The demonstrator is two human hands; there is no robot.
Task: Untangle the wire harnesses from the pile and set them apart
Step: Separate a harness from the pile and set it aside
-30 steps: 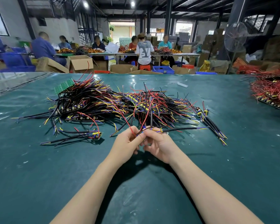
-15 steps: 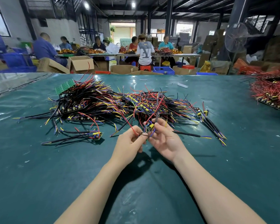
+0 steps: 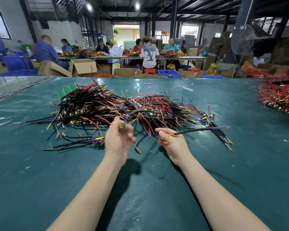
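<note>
The pile of wire harnesses [image 3: 123, 107] sprawls across the middle of a glossy teal surface [image 3: 40, 180], a mat of thin black, red, yellow and purple leads with small yellow connector blocks among them. A green circuit board [image 3: 67, 90] leans at the pile's far left edge. One separate harness [image 3: 83, 140] lies just beside the pile's near left.

Near the pile's front edge, the left hand [image 3: 118, 140] has its grip curled round a blurred harness with a yellow block [image 3: 123, 125], whose leads hang below the fingers. The right hand [image 3: 173, 144], apart from the left, pinches a black-sheathed harness [image 3: 198, 130] between thumb and forefinger; it runs out to the right.

A heap of red wires [image 3: 277, 95] sits at the surface's right edge. Beyond are cardboard boxes [image 3: 83, 66], a blue crate [image 3: 168, 73], a pedestal fan [image 3: 242, 40] and seated workers at long tables in a dim, steel-roofed workshop.
</note>
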